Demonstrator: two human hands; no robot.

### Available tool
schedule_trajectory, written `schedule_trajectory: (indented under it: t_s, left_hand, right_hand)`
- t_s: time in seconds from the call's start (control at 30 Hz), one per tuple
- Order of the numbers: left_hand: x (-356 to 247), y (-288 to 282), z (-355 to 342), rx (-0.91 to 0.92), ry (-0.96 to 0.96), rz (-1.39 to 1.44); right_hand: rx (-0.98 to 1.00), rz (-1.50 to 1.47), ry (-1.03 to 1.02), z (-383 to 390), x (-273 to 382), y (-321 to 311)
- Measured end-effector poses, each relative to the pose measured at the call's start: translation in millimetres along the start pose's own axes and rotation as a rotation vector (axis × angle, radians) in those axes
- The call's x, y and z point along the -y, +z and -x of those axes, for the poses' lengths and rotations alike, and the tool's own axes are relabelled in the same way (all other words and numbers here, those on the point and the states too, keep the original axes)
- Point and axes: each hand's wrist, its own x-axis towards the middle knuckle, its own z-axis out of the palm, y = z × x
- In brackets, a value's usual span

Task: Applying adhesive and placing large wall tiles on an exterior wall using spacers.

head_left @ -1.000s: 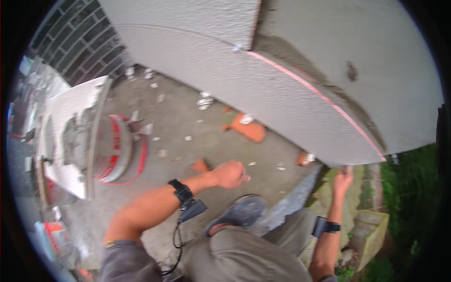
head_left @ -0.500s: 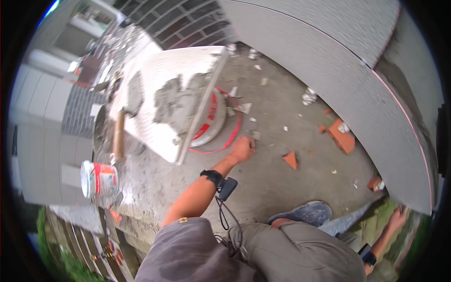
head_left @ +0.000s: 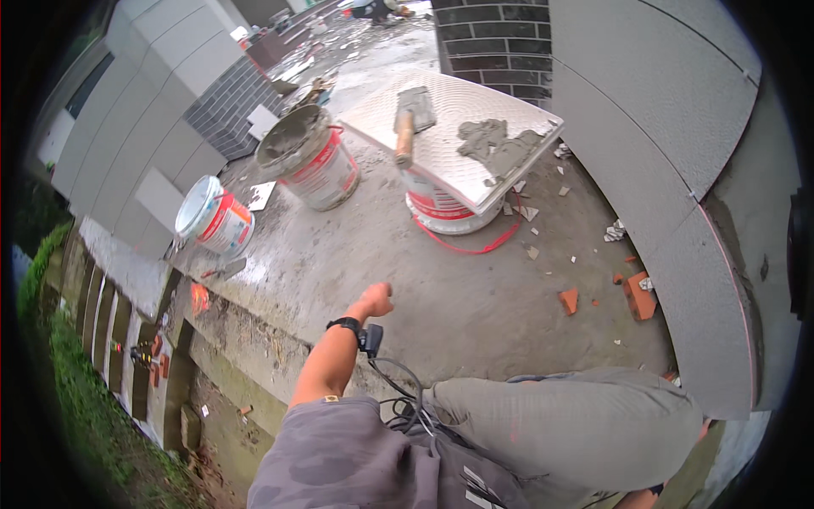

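Observation:
My left hand (head_left: 373, 300) hangs over the concrete floor with its fingers curled in, and no object shows in it. Nearest to it is an upright white and red bucket (head_left: 449, 214) bearing a white tile slab (head_left: 381, 114). Grey mortar (head_left: 500, 148) is heaped on the slab's ridged face. Beside the heap rests a trowel (head_left: 405, 140) with a wooden handle, its blade coated in mortar. At the lower right, behind my bent knee, only a bit of my right hand (head_left: 705, 429) shows; its fingers are hidden.
A mortar-smeared bucket (head_left: 320, 165) and a smaller white bucket (head_left: 216, 222) stand on the left. Large grey panels (head_left: 653, 170) form the right wall, with broken orange bricks (head_left: 639, 297) at its foot. Left of the concrete edge, steps (head_left: 110, 322) descend toward grass.
The view has turned left, bringing both left-hand buckets and the steps into fuller view. My left hand has moved away from the slab. The right hand has gone mostly behind my knee.

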Motion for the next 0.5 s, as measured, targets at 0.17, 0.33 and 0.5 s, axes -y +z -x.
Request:
schedule_trajectory:
  t_s: [0.17, 0.33, 0.5]
  left_hand:
    - [90, -7, 91, -0.098, -0.225, -0.054]
    - [179, 48, 87, -0.221, 0.017, -0.136]
    - [185, 7, 87, 0.100, 0.209, 0.049]
  right_hand:
    - [-0.024, -0.060, -0.080, 37, 114, 64]
    - [-0.098, -0.189, 0.060, 84, 130, 8]
    - [-0.080, -0.165, 0.307, 115, 230, 30]
